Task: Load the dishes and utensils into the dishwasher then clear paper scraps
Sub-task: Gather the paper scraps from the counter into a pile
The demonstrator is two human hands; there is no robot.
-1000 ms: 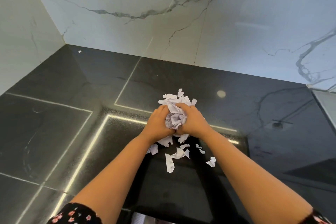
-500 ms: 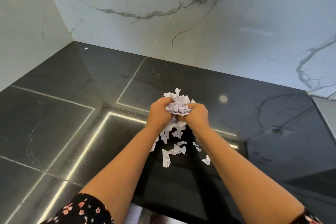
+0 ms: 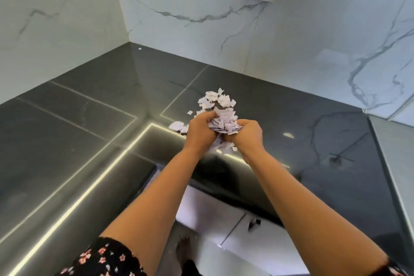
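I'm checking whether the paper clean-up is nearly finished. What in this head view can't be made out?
- Scraps under the left hand and right hand: the hands and the held paper bundle cover them.
- Counter near edge: both forearms hide it.
- White speck in the far corner: too small to tell if it is paper.
- Dishwasher: outside the frame.
- Floor below: blurred.

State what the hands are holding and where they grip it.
Both the left hand and right hand clutch one bunch of paper scraps, pressed between them from its two sides. Loose scraps lie beyond on the countertop.
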